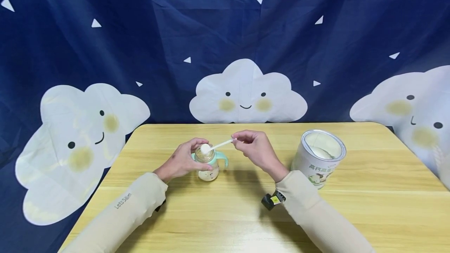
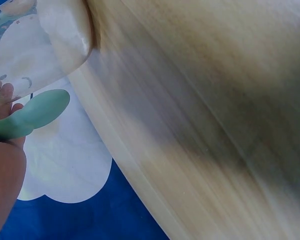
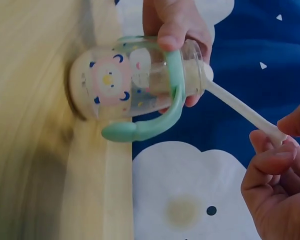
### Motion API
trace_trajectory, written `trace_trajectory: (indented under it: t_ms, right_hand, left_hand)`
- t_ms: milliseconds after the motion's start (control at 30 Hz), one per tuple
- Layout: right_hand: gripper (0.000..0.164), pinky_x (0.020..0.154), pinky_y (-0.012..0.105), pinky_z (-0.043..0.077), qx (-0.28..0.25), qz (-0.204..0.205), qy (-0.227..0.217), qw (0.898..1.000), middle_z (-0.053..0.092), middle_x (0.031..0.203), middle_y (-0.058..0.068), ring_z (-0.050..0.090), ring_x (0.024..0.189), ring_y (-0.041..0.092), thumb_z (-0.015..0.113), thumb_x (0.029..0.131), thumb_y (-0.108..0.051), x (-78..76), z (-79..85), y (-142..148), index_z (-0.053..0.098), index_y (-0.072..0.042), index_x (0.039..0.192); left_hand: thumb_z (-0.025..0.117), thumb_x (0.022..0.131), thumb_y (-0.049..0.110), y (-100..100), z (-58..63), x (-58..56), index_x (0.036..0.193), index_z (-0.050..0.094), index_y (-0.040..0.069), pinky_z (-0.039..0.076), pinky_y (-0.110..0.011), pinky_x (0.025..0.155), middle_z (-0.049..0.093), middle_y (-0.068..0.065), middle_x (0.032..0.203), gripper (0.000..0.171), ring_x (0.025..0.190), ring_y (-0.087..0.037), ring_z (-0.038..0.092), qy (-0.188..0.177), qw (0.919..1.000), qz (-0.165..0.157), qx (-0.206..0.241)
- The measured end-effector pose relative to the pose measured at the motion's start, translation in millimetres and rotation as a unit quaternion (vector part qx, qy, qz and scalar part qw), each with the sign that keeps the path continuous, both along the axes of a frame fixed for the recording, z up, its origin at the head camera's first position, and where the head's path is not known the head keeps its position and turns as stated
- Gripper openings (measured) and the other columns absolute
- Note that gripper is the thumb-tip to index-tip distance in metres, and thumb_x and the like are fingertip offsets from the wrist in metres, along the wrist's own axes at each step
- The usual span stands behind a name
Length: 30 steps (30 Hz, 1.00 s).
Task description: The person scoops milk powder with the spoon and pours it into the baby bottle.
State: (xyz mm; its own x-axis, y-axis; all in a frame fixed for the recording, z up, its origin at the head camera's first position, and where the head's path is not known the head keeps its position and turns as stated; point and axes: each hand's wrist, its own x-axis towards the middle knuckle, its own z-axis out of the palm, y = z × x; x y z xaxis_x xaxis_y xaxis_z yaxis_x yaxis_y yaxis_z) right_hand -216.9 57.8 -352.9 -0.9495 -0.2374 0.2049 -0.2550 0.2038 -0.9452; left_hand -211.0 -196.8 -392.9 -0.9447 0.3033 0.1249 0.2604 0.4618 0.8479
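On the table (image 1: 218,214), the left hand (image 1: 183,158) curls its fingers round an upright bottle (image 1: 209,175); the right hand (image 1: 256,147) pinches a scoop (image 1: 220,144) at the bottle's mouth, apparently emptying it; next calls for steady tipping

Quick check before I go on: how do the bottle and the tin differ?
The bottle is see-through and narrow; the tin is opaque, mostly white and wider. The bottle has a mint-green handle; none shows on the tin. The left hand grips the bottle; the tin stands unheld on the table. Both are open at the top.
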Motion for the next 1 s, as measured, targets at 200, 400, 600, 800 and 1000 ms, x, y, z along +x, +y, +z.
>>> trace_trajectory:
  t_ms: [200, 400, 600, 800, 1000]
  right_hand:
    - [0.014, 0.056, 0.018, 0.044, 0.038, 0.000, 0.053, 0.998, 0.074, 0.089, 0.010, 0.057, 0.066, 0.012, 0.070, 0.086, -0.001, 1.2, -0.5, 2, 0.077, -0.001, 0.097]
    - [0.014, 0.061, 0.019, 0.049, 0.043, 0.000, 0.051, 0.998, 0.075, 0.089, 0.008, 0.061, 0.070, 0.012, 0.070, 0.086, -0.002, 0.6, -0.8, 4, 0.077, 0.000, 0.098]
    - [0.017, 0.058, 0.019, 0.047, 0.015, -0.006, 0.022, 1.000, 0.075, 0.088, 0.008, 0.059, 0.070, 0.011, 0.065, 0.089, -0.003, -2.1, 3.3, 10, 0.076, 0.001, 0.101]
    - [0.020, 0.057, 0.018, 0.044, -0.040, -0.012, -0.035, 0.998, 0.075, 0.087, 0.006, 0.052, 0.068, 0.009, 0.061, 0.093, -0.003, -4.2, 13.7, 24, 0.071, 0.008, 0.107]
    - [0.023, 0.055, 0.017, 0.042, -0.060, -0.030, -0.052, 0.996, 0.072, 0.079, 0.000, 0.050, 0.063, 0.007, 0.061, 0.094, -0.003, -5.9, 23.2, 40, 0.067, 0.013, 0.108]
  left_hand:
    - [0.097, 0.064, 0.018, 1, 1.7, 0.7, 0.128, 0.060, 0.008, 0.045, -0.046, 0.103, 0.068, -0.003, 0.120, 0.074, 0.117, -0.026, 0.060, -0.002, 1.0000, 0.005, -0.006]
    - [0.097, 0.063, 0.017, 1, 3.5, 0.2, 0.127, 0.060, 0.008, 0.044, -0.047, 0.105, 0.068, -0.002, 0.122, 0.075, 0.119, -0.027, 0.059, -0.008, 1.0000, 0.003, -0.005]
    - [0.097, 0.063, 0.017, 2, 8.7, 0.2, 0.131, 0.058, 0.007, 0.042, -0.050, 0.107, 0.066, -0.005, 0.127, 0.079, 0.125, -0.030, 0.057, 0.001, 1.0000, -0.006, -0.008]
    - [0.095, 0.066, 0.016, 3, 21.4, -2.1, 0.134, 0.055, 0.003, 0.037, -0.051, 0.112, 0.062, -0.009, 0.136, 0.081, 0.131, -0.029, 0.053, 0.023, 0.9994, -0.025, 0.003]
    - [0.095, 0.067, 0.017, 8, 30.7, -4.5, 0.135, 0.054, 0.005, 0.037, -0.049, 0.112, 0.060, -0.006, 0.139, 0.080, 0.134, -0.025, 0.050, 0.020, 0.9989, -0.042, 0.013]
